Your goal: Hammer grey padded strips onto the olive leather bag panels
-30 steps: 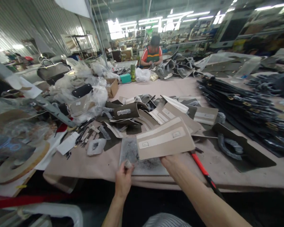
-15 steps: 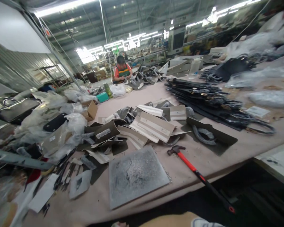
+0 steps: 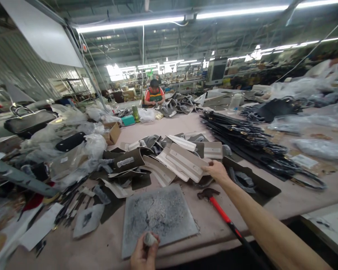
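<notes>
Head view: the beige panel (image 3: pixel 184 161) is a flat, roughly rectangular piece with paler strips running lengthwise, lying at a slant on top of a messy pile of similar panels (image 3: pixel 158 170) on the bench (image 3: pixel 169 125). The right hand (image 3: pixel 218 171) has its fingers right at the panel's right edge, though tbh I can't tell if they're actually pinching it. The left hand (image 3: pixel 143 257) is well apart from it, by the near edge of a scuffed grey slab (image 3: pixel 160 212), clamped around a stubby whitish-grey cylinder (image 3: pixel 150 239).

Striped beige panel (image 3: pixel 186 161); mottled grey slab (image 3: pixel 135 225)
</notes>
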The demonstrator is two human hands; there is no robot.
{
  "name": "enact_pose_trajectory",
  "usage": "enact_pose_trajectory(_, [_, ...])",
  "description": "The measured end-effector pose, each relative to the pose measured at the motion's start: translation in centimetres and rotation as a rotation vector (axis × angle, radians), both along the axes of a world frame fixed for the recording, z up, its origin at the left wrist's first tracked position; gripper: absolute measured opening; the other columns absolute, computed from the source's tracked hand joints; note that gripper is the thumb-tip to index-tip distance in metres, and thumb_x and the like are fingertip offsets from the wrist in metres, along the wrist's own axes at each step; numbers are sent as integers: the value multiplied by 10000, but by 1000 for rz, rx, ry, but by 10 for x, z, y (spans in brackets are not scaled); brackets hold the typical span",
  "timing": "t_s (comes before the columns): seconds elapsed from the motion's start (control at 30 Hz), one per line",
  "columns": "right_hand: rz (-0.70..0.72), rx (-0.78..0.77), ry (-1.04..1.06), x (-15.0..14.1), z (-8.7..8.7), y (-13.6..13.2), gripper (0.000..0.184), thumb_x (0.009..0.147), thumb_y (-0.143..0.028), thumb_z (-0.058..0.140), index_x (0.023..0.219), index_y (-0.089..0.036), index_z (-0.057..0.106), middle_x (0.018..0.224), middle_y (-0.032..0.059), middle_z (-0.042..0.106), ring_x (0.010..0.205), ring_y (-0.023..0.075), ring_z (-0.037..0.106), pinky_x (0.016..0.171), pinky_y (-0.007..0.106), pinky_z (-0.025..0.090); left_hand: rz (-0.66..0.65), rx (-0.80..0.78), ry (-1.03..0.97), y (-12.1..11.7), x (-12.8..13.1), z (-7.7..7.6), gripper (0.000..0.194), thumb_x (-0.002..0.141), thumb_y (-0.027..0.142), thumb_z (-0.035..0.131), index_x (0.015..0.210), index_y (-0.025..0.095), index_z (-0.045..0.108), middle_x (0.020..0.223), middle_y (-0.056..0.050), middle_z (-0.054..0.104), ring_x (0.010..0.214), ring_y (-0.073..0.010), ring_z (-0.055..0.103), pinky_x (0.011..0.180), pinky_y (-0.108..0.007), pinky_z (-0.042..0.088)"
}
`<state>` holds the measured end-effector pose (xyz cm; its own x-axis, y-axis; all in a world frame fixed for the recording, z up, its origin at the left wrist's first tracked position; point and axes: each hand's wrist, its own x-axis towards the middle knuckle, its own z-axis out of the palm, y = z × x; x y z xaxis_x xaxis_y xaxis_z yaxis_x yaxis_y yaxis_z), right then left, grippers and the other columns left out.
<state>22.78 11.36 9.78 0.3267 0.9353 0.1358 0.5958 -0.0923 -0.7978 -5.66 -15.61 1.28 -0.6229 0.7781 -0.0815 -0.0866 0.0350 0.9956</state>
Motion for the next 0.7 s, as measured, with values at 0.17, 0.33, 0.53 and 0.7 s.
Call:
enact_pose_trajectory(0.17, [42,113,150,-34,-10,-11,238,725,-378,633,620,-166,618,486,-13,508,525,162,500,519,282,402,-153,-31,70,-4,-3,6,535,732,612,783,1013,164,706,907,-88,775,833,-252,764,827,-321,631])
enact_pose_trajectory(0.33, [55,423,89,-43,22,-45,252,880,-384,563,753,-188,655,810,47,658,855,206,591,809,342,476,-210,-107,114,-15,-13,17,493,773,534,776,1067,148,687,957,-113,775,877,-262,762,860,-360,620])
enact_pose_trajectory(0.53, [613,824,-367,-47,3,-166,317,881,-51,544,1130,-198,672,1219,96,701,1228,261,584,1060,482,425,-178,-112,145,-7,-20,27,404,804,473,751,1030,149,670,930,-96,766,854,-247,760,840,-355,612])
enact_pose_trajectory(0.7, [732,618,-421,-63,-87,-249,349,904,-19,439,1108,-167,680,1178,68,728,1259,253,555,1140,471,330,-166,-45,142,19,-21,36,347,809,408,755,1028,156,662,918,-80,762,844,-227,754,825,-345,611])
